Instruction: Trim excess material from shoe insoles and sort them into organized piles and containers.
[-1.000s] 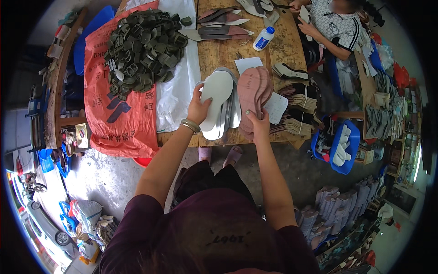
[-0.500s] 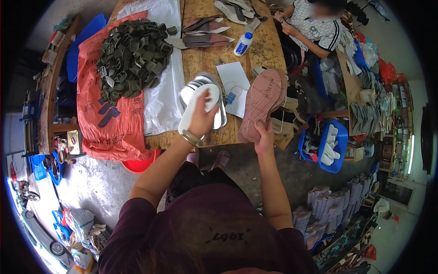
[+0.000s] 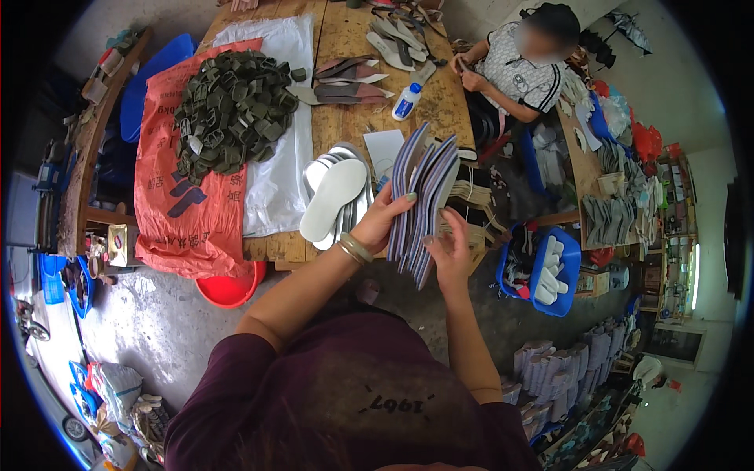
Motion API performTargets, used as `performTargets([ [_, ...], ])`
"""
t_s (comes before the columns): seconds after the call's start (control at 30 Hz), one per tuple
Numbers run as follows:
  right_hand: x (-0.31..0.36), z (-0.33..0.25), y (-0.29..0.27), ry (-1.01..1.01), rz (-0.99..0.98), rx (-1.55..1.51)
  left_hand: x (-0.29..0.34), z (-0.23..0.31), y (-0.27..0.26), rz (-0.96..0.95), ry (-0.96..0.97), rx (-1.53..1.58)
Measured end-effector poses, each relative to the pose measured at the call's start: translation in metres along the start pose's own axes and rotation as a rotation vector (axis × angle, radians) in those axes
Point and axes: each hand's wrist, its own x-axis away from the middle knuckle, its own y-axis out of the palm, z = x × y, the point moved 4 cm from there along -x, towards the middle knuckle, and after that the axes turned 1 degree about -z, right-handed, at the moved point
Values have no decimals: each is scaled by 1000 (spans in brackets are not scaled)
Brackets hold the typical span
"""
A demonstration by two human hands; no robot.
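A thick stack of insoles (image 3: 420,208), striped grey, purple and blue along the edges, stands on edge above the near rim of the table. Round its left side my left hand (image 3: 375,224) is closed, thumb across the edges. My right hand (image 3: 452,255) is at the stack's right side, with thumb and fingertips against the outer insoles. Left of my left hand lies a fanned pile of white insoles (image 3: 336,202) on the table. Behind the stack, a sheet of white paper (image 3: 382,149) is partly covered.
The wooden table (image 3: 338,122) bears dark green buckle-like pieces (image 3: 232,110) on an orange sack (image 3: 157,212), and a white-and-blue bottle (image 3: 407,102). A co-worker (image 3: 522,67) sits at the far right. A blue basket (image 3: 558,290) stands right, a red basin (image 3: 232,286) below the table.
My left hand has left the white insoles and taken hold of the stack. The stack, earlier showing its pinkish-brown face in my right hand, has turned edge-on and moved left.
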Motion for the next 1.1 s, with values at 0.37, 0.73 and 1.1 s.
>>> performTargets([
  [0.37, 24, -9, 24, 160, -84, -60, 19, -29, -21, -61, -318, 162],
  [0.73, 31, -30, 23, 106, -146, 59, 30, -40, -25, -76, -364, 294],
  [1.1, 54, -79, 24, -374, -338, 541, 24, -42, -24, 6, -335, 429],
])
